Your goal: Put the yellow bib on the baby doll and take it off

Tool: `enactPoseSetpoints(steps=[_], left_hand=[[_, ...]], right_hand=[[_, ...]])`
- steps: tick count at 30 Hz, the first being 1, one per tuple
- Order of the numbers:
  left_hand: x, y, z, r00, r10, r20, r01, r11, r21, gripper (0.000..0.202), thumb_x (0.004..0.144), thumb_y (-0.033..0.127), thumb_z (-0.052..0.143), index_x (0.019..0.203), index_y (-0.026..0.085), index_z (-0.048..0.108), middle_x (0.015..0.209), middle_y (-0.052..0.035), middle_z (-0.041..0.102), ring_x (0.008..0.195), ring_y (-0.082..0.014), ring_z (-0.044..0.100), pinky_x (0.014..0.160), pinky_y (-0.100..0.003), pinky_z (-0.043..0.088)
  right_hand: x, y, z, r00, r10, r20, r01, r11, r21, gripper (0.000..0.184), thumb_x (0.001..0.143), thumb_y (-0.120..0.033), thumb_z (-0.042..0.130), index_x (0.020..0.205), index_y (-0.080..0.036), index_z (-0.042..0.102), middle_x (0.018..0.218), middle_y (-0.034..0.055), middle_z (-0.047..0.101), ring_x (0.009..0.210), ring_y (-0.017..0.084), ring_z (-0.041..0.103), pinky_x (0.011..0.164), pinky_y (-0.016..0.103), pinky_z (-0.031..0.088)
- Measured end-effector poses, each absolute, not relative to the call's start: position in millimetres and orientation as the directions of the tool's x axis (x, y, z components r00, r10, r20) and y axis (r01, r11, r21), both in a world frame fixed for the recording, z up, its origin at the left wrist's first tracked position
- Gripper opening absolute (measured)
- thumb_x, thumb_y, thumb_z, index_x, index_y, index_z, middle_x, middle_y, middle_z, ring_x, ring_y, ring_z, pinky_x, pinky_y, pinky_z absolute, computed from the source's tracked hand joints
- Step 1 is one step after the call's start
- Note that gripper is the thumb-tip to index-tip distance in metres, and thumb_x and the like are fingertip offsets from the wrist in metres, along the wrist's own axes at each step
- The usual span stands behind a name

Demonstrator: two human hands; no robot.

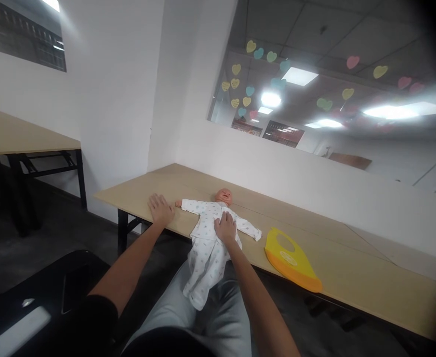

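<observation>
A baby doll [207, 225] in a white patterned outfit lies on its back, head toward the wall and arms spread. Its legs hang over the table's front edge above my lap. My right hand [226, 228] rests on the doll's chest with the fingers laid out flat. Beside the doll's bare hand, my left hand [161, 210] lies on the tabletop, fingers spread and holding nothing. To the right of the doll, a yellow and orange baby bib [291, 259] lies close to the front edge.
The wooden table [355, 267] runs along a white wall with a window [314, 99] dotted with heart-shaped notes. Another table [25, 131] stands at the left. A black seat [54, 277] holding a dark phone-like object and a pale flat object sits at lower left.
</observation>
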State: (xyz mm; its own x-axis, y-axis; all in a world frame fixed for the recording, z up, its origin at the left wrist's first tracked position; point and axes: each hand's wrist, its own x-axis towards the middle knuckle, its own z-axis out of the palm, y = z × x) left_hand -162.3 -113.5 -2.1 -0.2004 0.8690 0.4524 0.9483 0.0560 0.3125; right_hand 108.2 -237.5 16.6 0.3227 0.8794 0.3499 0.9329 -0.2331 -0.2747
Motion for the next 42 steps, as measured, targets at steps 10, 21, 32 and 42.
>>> enactPoseSetpoints(steps=[10, 21, 32, 42], left_hand=[[-163.2, -110.6, -5.6, -0.148, 0.893, 0.425, 0.965, 0.035, 0.261, 0.075, 0.099, 0.037, 0.037, 0.159, -0.006, 0.031, 0.17, -0.032, 0.015, 0.16, -0.0461, 0.014, 0.129, -0.062, 0.013], [-164.8, -108.4, -2.5, 0.034, 0.957, 0.286, 0.977, -0.092, 0.19, 0.068, 0.101, 0.036, 0.029, 0.15, -0.006, 0.048, 0.161, -0.0315, 0.039, 0.153, -0.0442, 0.033, 0.123, -0.06, 0.025], [-162.8, -110.7, 2.2, 0.039, 0.955, 0.294, 0.981, -0.093, 0.173, 0.065, 0.1, 0.035, 0.03, 0.146, -0.006, 0.049, 0.157, -0.034, 0.042, 0.148, -0.0467, 0.036, 0.119, -0.063, 0.027], [-158.6, -110.4, 8.4, 0.341, 0.891, 0.301, 0.908, -0.394, 0.139, 0.054, 0.101, 0.041, 0.036, 0.146, 0.014, 0.048, 0.144, -0.0209, 0.059, 0.135, -0.0338, 0.052, 0.114, -0.049, 0.036]], right_hand=[[108.4, -235.4, 13.7, 0.325, 0.883, 0.339, 0.929, -0.233, -0.287, 0.065, 0.104, -0.039, 0.035, 0.161, -0.009, 0.038, 0.167, 0.0176, 0.032, 0.155, 0.03, 0.03, 0.126, 0.049, 0.03], [109.2, -235.5, 13.6, 0.316, 0.88, 0.354, 0.937, -0.231, -0.262, 0.063, 0.104, -0.039, 0.036, 0.16, -0.009, 0.039, 0.166, 0.0183, 0.033, 0.154, 0.03, 0.032, 0.125, 0.048, 0.031], [106.7, -239.3, 20.0, 0.332, 0.886, 0.324, 0.926, -0.241, -0.291, 0.063, 0.104, -0.038, 0.035, 0.161, -0.01, 0.038, 0.167, 0.018, 0.031, 0.155, 0.03, 0.031, 0.127, 0.048, 0.029], [108.3, -237.6, 15.8, 0.334, 0.876, 0.347, 0.925, -0.233, -0.301, 0.064, 0.103, -0.039, 0.035, 0.16, -0.01, 0.04, 0.166, 0.0153, 0.033, 0.154, 0.03, 0.032, 0.126, 0.05, 0.03]])
